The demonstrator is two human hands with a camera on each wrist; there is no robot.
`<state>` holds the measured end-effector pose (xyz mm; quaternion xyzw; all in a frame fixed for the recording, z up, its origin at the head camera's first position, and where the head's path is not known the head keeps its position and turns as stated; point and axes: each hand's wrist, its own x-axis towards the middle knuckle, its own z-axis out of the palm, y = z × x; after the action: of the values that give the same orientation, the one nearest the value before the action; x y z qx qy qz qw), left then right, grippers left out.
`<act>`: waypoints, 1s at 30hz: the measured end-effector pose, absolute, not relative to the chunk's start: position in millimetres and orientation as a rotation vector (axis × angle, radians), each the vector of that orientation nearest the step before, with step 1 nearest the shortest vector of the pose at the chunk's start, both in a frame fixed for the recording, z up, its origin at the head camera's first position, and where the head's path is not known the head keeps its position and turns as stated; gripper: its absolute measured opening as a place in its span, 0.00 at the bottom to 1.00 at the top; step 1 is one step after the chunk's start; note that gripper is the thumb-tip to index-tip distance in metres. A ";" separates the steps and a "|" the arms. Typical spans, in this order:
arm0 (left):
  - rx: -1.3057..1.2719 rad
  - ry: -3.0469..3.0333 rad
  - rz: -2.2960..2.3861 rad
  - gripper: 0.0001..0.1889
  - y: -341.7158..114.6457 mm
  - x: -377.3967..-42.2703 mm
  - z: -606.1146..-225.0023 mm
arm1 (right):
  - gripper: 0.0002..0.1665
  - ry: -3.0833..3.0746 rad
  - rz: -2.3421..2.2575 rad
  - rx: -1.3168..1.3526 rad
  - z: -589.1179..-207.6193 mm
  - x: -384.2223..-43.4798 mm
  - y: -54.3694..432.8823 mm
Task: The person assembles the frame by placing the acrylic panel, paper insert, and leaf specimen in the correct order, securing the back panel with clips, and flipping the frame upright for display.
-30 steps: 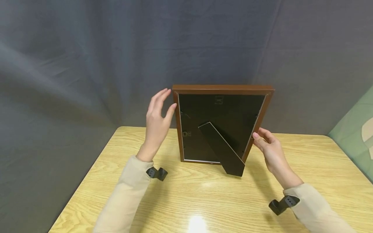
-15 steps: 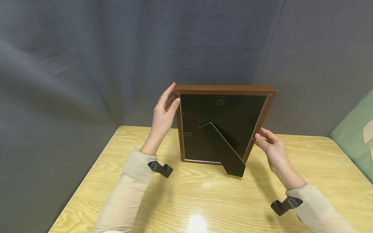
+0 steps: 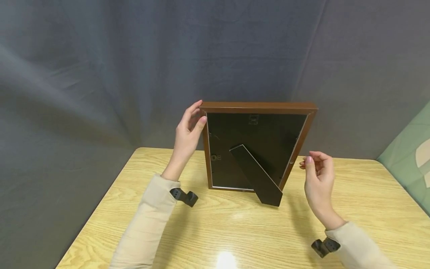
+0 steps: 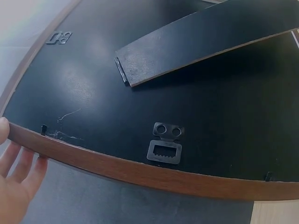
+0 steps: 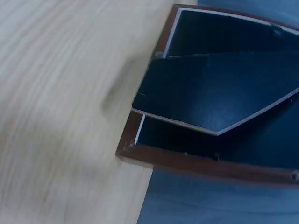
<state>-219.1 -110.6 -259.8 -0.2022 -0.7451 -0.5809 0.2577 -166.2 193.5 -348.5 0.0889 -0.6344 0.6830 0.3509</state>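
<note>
A brown picture frame (image 3: 258, 107) stands on the table with its black back facing me. Its black easel leg (image 3: 256, 175) slants out and reaches down near the tabletop. My left hand (image 3: 187, 136) pinches the upper left edge, thumb at the near side and fingers round the far side. In the left wrist view a metal sawtooth hanger (image 4: 165, 144) sits beside that edge. My right hand (image 3: 320, 183) is off the frame, to the right of its lower right side, with loosely curled fingers and nothing in them. The frame's front is hidden.
The pale wooden table (image 3: 215, 228) extends round the frame. A dark grey-blue curtain (image 3: 235, 48) hangs behind it and along the left. Green patterned cloth (image 3: 410, 149) shows at the far right. Each wrist carries a small black camera (image 3: 184, 197).
My left hand has moved right and taken hold of the frame's upper left edge. My right hand has let go of the right edge and drawn away to the right.
</note>
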 end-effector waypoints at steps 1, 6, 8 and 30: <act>-0.547 -2.024 -1.576 0.25 -111.0 -218.9 -259.9 | 0.09 -1.672 1.732 0.291 -349.5 -164.7 191.7; -0.546 -2.052 -1.596 0.26 -112.3 -214.4 -260.0 | 0.12 -2.066 1.476 0.457 -355.5 -158.3 183.5; -0.558 -2.054 -1.611 0.26 -112.5 -212.4 -260.0 | 0.13 -2.191 1.350 0.515 -359.0 -157.5 180.4; -0.805 -1.884 -1.574 0.34 -114.0 -205.4 -272.6 | 0.11 -2.371 1.156 0.636 -368.1 -153.1 163.2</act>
<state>-205.4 -114.0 -272.6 -0.2996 -0.7009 -0.5858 0.2754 -153.1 163.2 -368.1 0.2289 -0.8540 0.4163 0.2124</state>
